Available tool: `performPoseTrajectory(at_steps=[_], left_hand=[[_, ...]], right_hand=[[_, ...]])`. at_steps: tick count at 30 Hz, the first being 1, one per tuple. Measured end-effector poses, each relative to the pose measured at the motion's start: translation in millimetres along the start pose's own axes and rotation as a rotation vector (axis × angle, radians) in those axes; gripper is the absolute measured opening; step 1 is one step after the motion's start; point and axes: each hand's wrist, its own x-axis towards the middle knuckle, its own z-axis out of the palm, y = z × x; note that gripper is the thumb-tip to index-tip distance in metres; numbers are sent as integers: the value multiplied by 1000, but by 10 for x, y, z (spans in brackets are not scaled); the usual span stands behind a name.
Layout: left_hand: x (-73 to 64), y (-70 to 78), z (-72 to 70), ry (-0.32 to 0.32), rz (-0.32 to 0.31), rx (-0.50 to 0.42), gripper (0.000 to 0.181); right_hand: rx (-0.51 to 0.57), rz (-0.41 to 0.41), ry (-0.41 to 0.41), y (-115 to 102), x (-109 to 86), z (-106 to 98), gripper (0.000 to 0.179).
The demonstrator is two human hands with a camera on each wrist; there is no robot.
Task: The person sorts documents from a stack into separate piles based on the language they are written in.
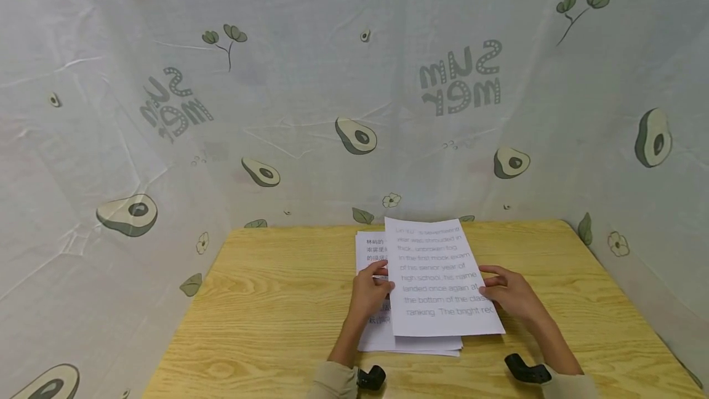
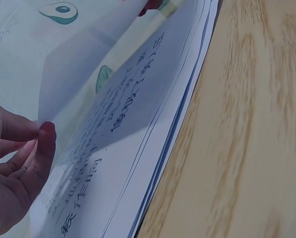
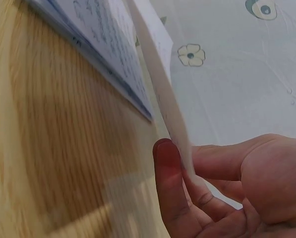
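A white sheet of paper printed with large English text is held up above a stack of papers. My left hand pinches its left edge between thumb and fingers. On the opposite edge, my right hand pinches the sheet in the same way. The stack lies on the table, its top page showing Chinese characters, partly covered by the raised sheet. In the left wrist view a gap separates the sheet from the stack. The right wrist view shows the sheet nearly edge-on, between thumb and fingers.
The wooden table extends to both sides of the stack. A pale curtain printed with avocados and leaves hangs behind the table and along both sides. Black wrist devices sit by the sleeves.
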Motion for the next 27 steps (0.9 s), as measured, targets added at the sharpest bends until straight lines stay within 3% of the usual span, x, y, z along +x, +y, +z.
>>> performPoseTrajectory(at_steps=[13, 27], left_hand=[[31, -25, 298, -26, -15, 6, 56], [12, 51, 571, -16, -33, 24, 55]], right_hand=[[-39, -16, 2, 180, -80, -235, 62], [-59, -5, -2, 371, -107, -466, 64]])
